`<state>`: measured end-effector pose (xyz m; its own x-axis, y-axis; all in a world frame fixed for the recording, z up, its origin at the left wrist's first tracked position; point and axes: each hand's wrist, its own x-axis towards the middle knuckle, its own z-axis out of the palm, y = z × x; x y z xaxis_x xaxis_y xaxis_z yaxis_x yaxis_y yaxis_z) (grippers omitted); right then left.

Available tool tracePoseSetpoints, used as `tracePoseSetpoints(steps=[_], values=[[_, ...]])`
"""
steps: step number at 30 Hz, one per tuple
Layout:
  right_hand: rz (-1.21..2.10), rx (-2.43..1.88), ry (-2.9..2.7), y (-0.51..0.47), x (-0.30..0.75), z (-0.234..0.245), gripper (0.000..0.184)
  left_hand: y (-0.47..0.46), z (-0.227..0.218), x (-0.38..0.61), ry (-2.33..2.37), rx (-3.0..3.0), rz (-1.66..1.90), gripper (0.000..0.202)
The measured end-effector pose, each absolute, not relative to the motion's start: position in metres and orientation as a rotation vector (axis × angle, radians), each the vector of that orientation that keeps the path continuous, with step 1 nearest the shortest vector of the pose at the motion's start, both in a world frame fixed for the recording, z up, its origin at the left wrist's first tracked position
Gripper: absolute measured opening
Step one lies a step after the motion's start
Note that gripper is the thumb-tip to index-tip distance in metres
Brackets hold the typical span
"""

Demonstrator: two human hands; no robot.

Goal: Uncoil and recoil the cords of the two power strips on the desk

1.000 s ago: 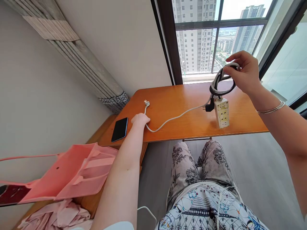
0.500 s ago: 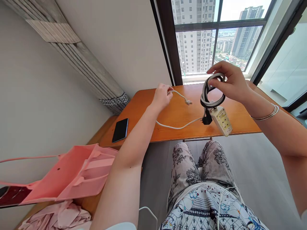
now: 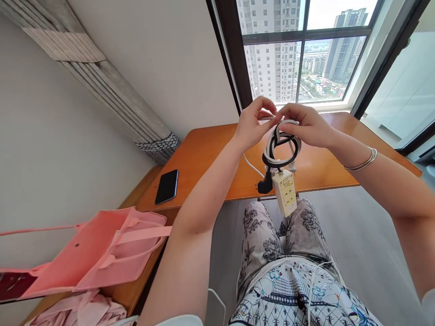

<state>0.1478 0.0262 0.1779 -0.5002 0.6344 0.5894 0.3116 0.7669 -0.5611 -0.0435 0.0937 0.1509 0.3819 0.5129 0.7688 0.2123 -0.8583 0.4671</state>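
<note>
My right hand (image 3: pixel 307 124) grips the top of a coiled bundle of black and white cable (image 3: pixel 266 154) between thumb and fingers. From the coil hang a black plug (image 3: pixel 265 184) and a white power strip (image 3: pixel 286 194), out past the desk's front edge. My left hand (image 3: pixel 254 123) pinches a stretch of white cord (image 3: pixel 267 118) right beside the right fingertips, at the top of the coil. A white cord loop (image 3: pixel 252 165) droops from the left hand toward the black plug. A pale plug (image 3: pixel 292 166) shows partly behind the coil.
The orange-brown desk (image 3: pixel 210 156) stands below the window (image 3: pixel 272 72). A black phone (image 3: pixel 166 187) lies at its left end. A pink felt bag (image 3: pixel 91 249) sits at the lower left, with crumpled pink cloth (image 3: pixel 79 310) under it. A curtain (image 3: pixel 112 97) hangs by the wall.
My left hand has moved right and up, bringing the white cord to the coil. My right hand has shifted left with the coil and power strip, so both hands now meet.
</note>
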Motion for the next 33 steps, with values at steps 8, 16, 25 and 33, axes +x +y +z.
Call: tracePoseSetpoints(steps=[8, 16, 25, 33], values=[[0.425, -0.695, -2.072, 0.033, 0.133, 0.165, 0.020, 0.093, 0.144, -0.051, 0.863, 2.306, 1.649, 0.024], [0.458, -0.752, -1.862, 0.044, 0.140, 0.162, 0.015, -0.030, 0.117, -0.018, 0.803, 2.378, 1.307, 0.020], [0.579, -0.628, -1.808, 0.040, 0.144, 0.160, 0.014, -0.049, 0.102, 0.018, 0.975, 2.154, 0.800, 0.050], [0.580, -0.625, -1.758, 0.037, 0.147, 0.162, 0.014, -0.037, 0.080, 0.039, 0.883, 1.898, 1.156, 0.049]])
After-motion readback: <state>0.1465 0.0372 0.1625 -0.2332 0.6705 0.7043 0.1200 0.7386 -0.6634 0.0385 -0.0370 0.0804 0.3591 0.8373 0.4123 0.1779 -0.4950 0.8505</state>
